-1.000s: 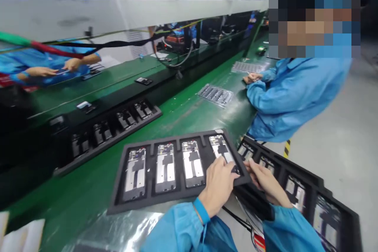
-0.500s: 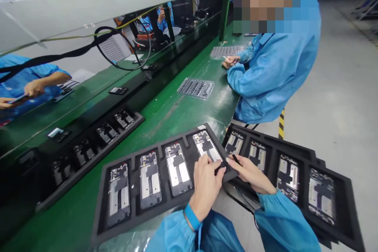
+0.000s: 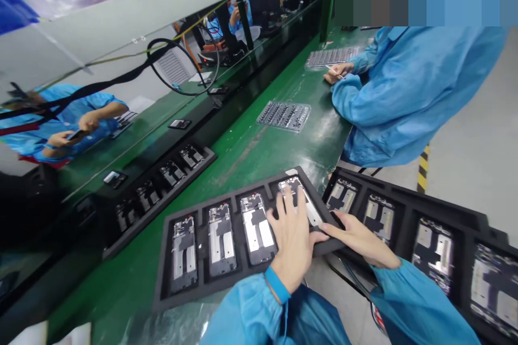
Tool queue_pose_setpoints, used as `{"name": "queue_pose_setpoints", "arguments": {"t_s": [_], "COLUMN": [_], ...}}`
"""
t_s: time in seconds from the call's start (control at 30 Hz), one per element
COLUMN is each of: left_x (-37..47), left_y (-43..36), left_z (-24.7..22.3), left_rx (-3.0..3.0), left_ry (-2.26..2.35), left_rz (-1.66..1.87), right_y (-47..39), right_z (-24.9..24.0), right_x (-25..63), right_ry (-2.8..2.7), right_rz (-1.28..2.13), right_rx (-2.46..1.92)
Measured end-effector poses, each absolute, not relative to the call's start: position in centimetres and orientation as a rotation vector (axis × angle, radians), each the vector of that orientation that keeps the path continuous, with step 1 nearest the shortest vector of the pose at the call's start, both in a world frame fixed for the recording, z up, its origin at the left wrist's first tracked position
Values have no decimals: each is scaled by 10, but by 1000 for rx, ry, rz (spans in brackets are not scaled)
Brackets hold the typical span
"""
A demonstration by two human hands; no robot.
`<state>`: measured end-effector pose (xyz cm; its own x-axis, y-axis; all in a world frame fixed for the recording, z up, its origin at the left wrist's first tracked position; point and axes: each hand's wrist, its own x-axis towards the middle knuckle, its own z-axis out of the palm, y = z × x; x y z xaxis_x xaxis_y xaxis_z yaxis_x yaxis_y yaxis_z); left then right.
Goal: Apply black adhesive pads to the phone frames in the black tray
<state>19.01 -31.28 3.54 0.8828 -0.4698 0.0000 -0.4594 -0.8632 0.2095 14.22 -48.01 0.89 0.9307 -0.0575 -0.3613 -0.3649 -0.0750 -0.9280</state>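
A black foam tray (image 3: 220,287) sits at an angle over the near edge of the green bench, holding several opened phones with bare boards and silver plates. My left hand (image 3: 292,234) lies spread over the phone (image 3: 311,213) in the rightmost slot, covering much of it; nothing shows in its fingers. At the tray's right corner is my right hand (image 3: 360,237), its thumb on the rim and its index finger at the outer edge; its other fingertips are hidden. Opened phones also fill a second foam tray (image 3: 399,232), right of my right hand.
A clear parts tray (image 3: 284,116) rests farther along the bench (image 3: 238,159). Beyond it, a co-worker in blue (image 3: 404,91) holds a thin white tool. The dark reflective panel on the left mirrors a tray, phones and a person; cables (image 3: 105,78) hang across it.
My left fingers have gone from bunched at the phone's lower end to spread across it. The small black piece at my fingers is no longer visible. The view has shifted.
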Motion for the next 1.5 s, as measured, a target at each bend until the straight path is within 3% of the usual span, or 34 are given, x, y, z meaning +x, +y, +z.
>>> {"name": "queue_pose_setpoints", "arguments": {"t_s": [0.2, 0.5, 0.8, 1.13, 1.3, 1.37, 1.5], "left_x": [215, 139, 118, 115, 141, 179, 270], "left_y": [-309, -288, -283, -285, -254, -199, -52], "left_z": [17, 28, -9, -15, 38, 81, 148], "left_rx": [2976, 2824, 2806, 2799, 2564, 2589, 2656], "left_ry": [-657, -1075, -1147, -1098, -1026, -764, 765], "left_rz": [-190, 181, 1096, 873, 716, 580, 436], "right_y": [-482, -475, -459, -467, -470, -471, -469], "right_z": [15, 23, 43, 25, 12, 11, 19], "right_x": [147, 149, 144, 145, 141, 141, 142], "right_ry": [342, 435, 625, 615, 539, 552, 585], "right_rz": [340, 344, 266, 302, 341, 353, 334], "right_rx": [-1655, -1676, -1725, -1758, -1724, -1752, -1781]}}
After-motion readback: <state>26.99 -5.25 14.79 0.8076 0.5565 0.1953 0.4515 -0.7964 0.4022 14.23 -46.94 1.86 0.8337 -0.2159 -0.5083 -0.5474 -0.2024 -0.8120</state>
